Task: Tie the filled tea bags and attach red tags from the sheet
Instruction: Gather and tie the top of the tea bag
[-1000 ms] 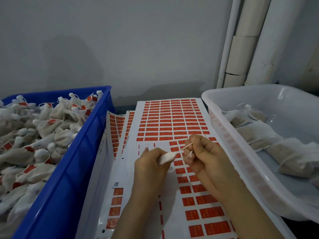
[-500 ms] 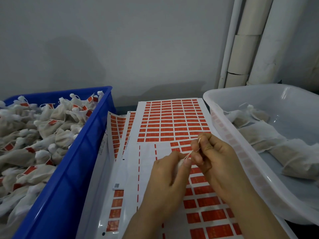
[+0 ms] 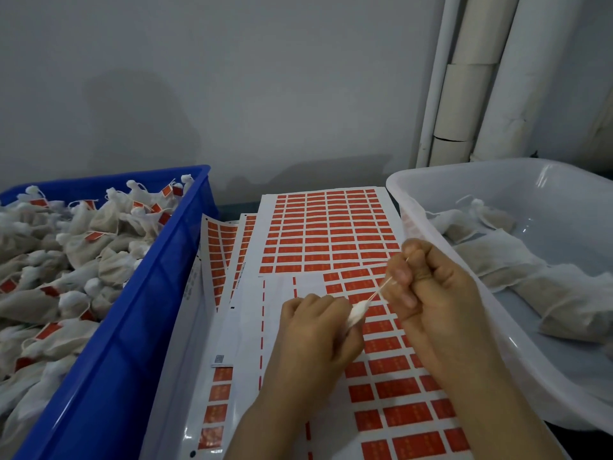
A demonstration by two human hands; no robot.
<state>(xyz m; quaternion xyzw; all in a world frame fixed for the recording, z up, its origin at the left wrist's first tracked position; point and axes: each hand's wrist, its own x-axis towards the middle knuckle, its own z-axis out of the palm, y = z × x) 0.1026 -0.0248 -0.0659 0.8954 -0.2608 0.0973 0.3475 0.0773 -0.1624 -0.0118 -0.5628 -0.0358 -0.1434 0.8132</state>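
A small white tea bag (image 3: 356, 313) of soft, gauzy cloth is poking its gathered neck out from the left hand (image 3: 315, 333), which is curling its fingers round the bag's body so that most of it is hidden. A thin pale string (image 3: 381, 288) is running taut from that neck up and to the right into the right hand (image 3: 431, 293), whose thumb and fingers are curling and pinching the string's far end. Both hands are hovering over the matte white sheet (image 3: 275, 293) of glossy red tags (image 3: 328, 227), small rectangles printed in tight rows; part of the sheet near the left hand is showing bare white backing where rectangles are missing. More such sheets (image 3: 219, 247) are lying fanned beneath it at the left.

On the left a blue crate (image 3: 139, 327) of hard smooth plastic is holding a heap of tied bags (image 3: 66, 260), lumpy, knotted at the top, several carrying red tags. On the right a translucent white tub (image 3: 431, 260) with rounded corners is holding flat, untied bags (image 3: 497, 257) of brownish filling under thin crumpled fabric. Behind, a plain grey wall is standing with white pipes (image 3: 464, 78) in the corner; both forearms are reaching in from the bottom edge, the wrists angling toward each other
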